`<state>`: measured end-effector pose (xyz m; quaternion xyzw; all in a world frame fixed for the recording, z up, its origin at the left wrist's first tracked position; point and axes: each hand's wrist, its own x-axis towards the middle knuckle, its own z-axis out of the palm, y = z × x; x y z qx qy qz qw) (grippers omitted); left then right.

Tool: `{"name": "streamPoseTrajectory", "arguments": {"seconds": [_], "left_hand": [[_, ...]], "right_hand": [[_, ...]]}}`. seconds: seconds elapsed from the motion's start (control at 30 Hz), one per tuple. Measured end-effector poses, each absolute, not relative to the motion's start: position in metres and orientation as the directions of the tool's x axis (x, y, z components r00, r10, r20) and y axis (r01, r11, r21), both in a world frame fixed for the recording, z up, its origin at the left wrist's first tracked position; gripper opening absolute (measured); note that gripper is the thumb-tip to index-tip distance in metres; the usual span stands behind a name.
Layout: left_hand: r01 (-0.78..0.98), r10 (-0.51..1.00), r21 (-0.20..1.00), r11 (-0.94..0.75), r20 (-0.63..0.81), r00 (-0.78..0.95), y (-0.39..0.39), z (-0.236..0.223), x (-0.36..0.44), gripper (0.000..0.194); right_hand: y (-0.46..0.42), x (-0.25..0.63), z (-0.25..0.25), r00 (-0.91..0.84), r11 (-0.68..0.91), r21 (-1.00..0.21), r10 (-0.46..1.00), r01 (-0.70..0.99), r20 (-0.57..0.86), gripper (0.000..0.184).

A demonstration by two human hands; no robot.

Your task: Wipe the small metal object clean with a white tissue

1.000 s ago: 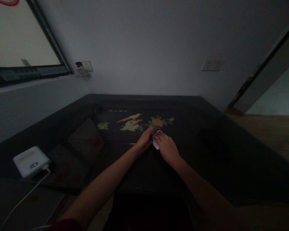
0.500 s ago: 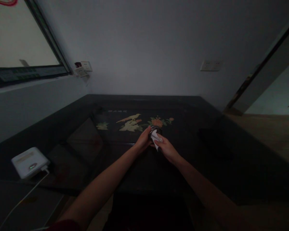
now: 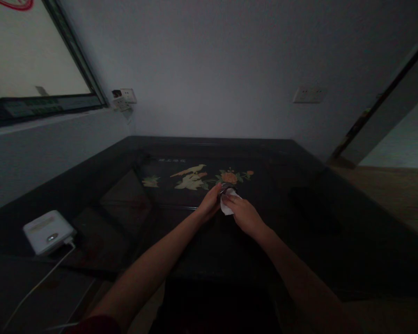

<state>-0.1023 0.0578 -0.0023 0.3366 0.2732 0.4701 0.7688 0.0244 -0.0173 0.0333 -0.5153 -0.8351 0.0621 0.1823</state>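
Note:
The room is dim. Both my hands meet over the middle of a dark table (image 3: pixel 299 218) with a painted bird-and-flower picture (image 3: pixel 195 178). My left hand (image 3: pixel 209 202) is closed around a small dark round object (image 3: pixel 225 187), perhaps a jar; most of it is hidden. My right hand (image 3: pixel 245 214) presses a white cloth or tissue (image 3: pixel 226 206) against that object, fingers closed on the cloth.
A white box-like device (image 3: pixel 48 231) with a white cable (image 3: pixel 38 283) lies at the table's near left corner. A window (image 3: pixel 31 55) and wall sockets (image 3: pixel 124 98) are at left, another socket (image 3: pixel 308 94) on the far wall, and a doorway at right.
My right hand with the white cloth has shifted back over the top of the small object after turning to its side. The left hand has kept its hold.

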Motion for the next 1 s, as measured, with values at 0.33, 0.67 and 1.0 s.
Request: {"name": "streamPoseTrajectory", "arguments": {"seconds": [0.33, 0.67, 1.0], "left_hand": [[-0.531, 0.902, 0.787, 0.315, -0.075, 0.425, 0.058, -0.004, -0.102, 0.036], [-0.475, 0.92, 0.826, 0.305, -0.125, 0.372, 0.053, 0.002, -0.106, 0.037], [-0.495, 0.924, 0.816, 0.299, -0.117, 0.364, 0.056, -0.001, -0.103, 0.035]], "right_hand": [[-0.02, 0.019, 0.029, -0.321, 0.375, -0.305, 0.923, 0.876, 0.213, 0.056], [-0.006, 0.01, 0.008, -0.117, 0.174, -0.982, 0.979, 0.075, 0.164, 0.038], [-0.009, 0.008, 0.012, -0.124, 0.204, -0.933, 0.977, 0.297, 0.174, 0.036]]}}
